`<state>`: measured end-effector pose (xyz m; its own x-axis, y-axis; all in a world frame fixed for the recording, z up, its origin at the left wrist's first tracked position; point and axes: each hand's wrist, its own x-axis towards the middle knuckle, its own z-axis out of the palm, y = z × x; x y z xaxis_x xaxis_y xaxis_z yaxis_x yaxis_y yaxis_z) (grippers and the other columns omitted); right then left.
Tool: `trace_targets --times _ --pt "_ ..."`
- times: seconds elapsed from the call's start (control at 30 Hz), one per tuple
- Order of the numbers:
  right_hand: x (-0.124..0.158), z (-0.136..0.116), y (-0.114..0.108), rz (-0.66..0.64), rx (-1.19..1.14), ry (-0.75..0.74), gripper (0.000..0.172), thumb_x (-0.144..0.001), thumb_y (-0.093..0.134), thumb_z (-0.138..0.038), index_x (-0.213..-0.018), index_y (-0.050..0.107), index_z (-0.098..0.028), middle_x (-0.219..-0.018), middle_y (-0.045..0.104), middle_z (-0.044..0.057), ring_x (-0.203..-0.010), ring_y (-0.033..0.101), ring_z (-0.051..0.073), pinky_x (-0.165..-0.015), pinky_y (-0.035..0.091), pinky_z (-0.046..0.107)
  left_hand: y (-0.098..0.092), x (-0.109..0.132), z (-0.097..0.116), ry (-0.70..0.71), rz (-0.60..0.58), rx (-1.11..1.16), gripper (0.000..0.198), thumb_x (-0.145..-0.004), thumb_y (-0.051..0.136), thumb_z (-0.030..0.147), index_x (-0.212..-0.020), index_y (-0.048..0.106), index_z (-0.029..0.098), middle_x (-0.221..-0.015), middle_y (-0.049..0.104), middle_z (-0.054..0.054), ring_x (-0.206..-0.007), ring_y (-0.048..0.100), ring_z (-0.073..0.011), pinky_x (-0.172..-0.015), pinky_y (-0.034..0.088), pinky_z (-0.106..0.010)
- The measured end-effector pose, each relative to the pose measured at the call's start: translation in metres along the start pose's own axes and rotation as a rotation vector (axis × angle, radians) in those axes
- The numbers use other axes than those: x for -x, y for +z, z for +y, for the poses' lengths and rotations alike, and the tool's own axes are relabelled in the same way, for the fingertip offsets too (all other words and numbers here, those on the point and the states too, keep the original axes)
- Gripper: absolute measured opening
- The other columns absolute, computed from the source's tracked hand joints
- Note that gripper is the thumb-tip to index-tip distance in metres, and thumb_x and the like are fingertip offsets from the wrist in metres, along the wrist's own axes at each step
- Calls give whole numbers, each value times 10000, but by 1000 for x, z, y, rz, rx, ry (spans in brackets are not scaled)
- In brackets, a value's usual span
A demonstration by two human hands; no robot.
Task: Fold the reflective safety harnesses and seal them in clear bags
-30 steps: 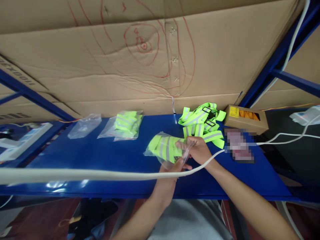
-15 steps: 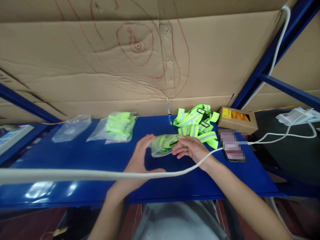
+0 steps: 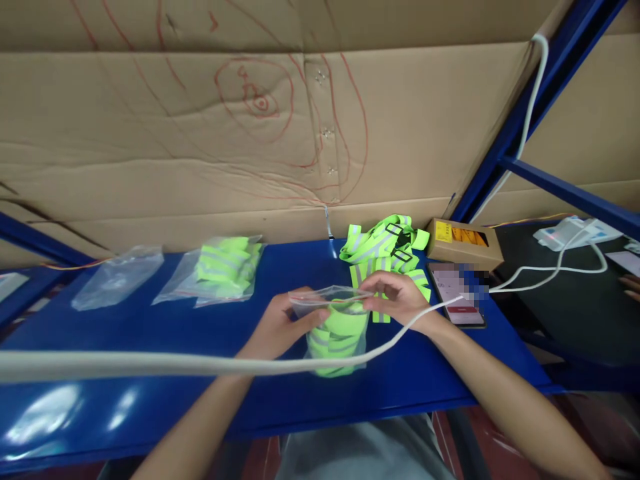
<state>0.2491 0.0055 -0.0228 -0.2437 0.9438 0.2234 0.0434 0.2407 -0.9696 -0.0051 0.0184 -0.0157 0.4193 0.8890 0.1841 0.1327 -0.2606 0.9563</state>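
A clear plastic bag (image 3: 340, 337) with folded neon-green reflective straps inside hangs upright between my hands, its mouth at the top. My left hand (image 3: 285, 327) grips the bag's upper left corner between thumb and fingers. At the upper right corner, my right hand (image 3: 397, 299) pinches the bag's edge. Behind my right hand lies a pile of loose neon-green straps (image 3: 373, 245) with black buckles. Farther left, a filled bag of green straps (image 3: 227, 267) rests on the blue table (image 3: 200, 340), beside a flat clear bag (image 3: 120, 277).
A phone (image 3: 453, 293) lies right of my right hand, below an open cardboard box (image 3: 465, 243) with orange contents. A white cable (image 3: 175, 365) crosses in front of my forearms. Another person's hand (image 3: 633, 287) shows at the right edge.
The bag has turned from lying flat to upright, facing me. My left hand, open and apart from it before, has closed on its corner. The camera view has shifted slightly.
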Motion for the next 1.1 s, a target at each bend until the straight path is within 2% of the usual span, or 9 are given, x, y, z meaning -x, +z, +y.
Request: trace_targets --times 0.07,0.13,0.2,0.33,0.43,0.6,0.73,0.97,1.1 --pt "3 3 0 35 -19 27 418 -744 818 -598 -856 711 -210 -783 717 25 -689 648 166 -643 523 296 2 -1 -7 5 13 55 269 -767 828 447 -840 837 189 -765 719 -87 -671 622 -197 -605 475 -257" --pt "5 4 1 74 -32 45 411 -781 783 -609 -805 680 -211 -730 704 21 -634 646 162 -601 523 295 4 0 -11 4 74 95 414 -775 795 562 -902 841 170 -882 761 -129 -791 685 -239 -699 518 -280" --pt "6 3 1 95 -30 36 395 -825 750 -594 -780 657 -213 -731 704 25 -635 655 164 -609 532 301 4 1 -13 -24 153 95 481 -802 747 616 -927 843 162 -971 779 -152 -893 707 -262 -778 528 -286" --pt "8 2 5 120 63 -12 318 -848 762 -518 -922 682 -220 -850 718 39 -773 677 175 -700 538 306 5 4 -14 -56 228 63 419 -835 738 563 -865 840 158 -919 784 -118 -838 686 -233 -751 509 -267" --pt "9 2 9 182 95 -21 356 -828 775 -529 -983 667 -228 -857 703 33 -791 659 175 -683 520 291 6 6 -14 -67 226 72 382 -825 763 522 -814 831 146 -822 764 -98 -760 652 -207 -698 486 -259" --pt "9 -1 7 111 99 40 356 -848 733 -566 -832 680 -214 -732 662 15 -634 583 148 -566 444 273 8 7 -16 -62 187 160 335 -805 791 490 -871 839 166 -888 784 -104 -810 685 -230 -734 515 -275" --pt "9 -2 5 153 77 1 368 -837 746 -562 -766 654 -214 -715 649 12 -628 561 147 -576 435 275 10 6 -13 -84 233 184 332 -774 825 481 -863 842 161 -873 790 -114 -802 699 -229 -733 532 -271" --pt "9 4 9 88 70 49 404 -852 706 -606 -831 617 -212 -697 585 -11 -587 508 122 -541 409 251 17 9 -15 -32 315 87 254 -826 787 432 -831 840 183 -842 799 -92 -773 716 -206 -702 538 -240" --pt "11 5 9 91 132 51 359 -875 704 -558 -832 639 -207 -681 590 -8 -592 514 126 -552 413 251 20 9 -15 -49 287 118 263 -816 793 441 -817 837 182 -824 799 -94 -757 723 -213 -687 553 -248"
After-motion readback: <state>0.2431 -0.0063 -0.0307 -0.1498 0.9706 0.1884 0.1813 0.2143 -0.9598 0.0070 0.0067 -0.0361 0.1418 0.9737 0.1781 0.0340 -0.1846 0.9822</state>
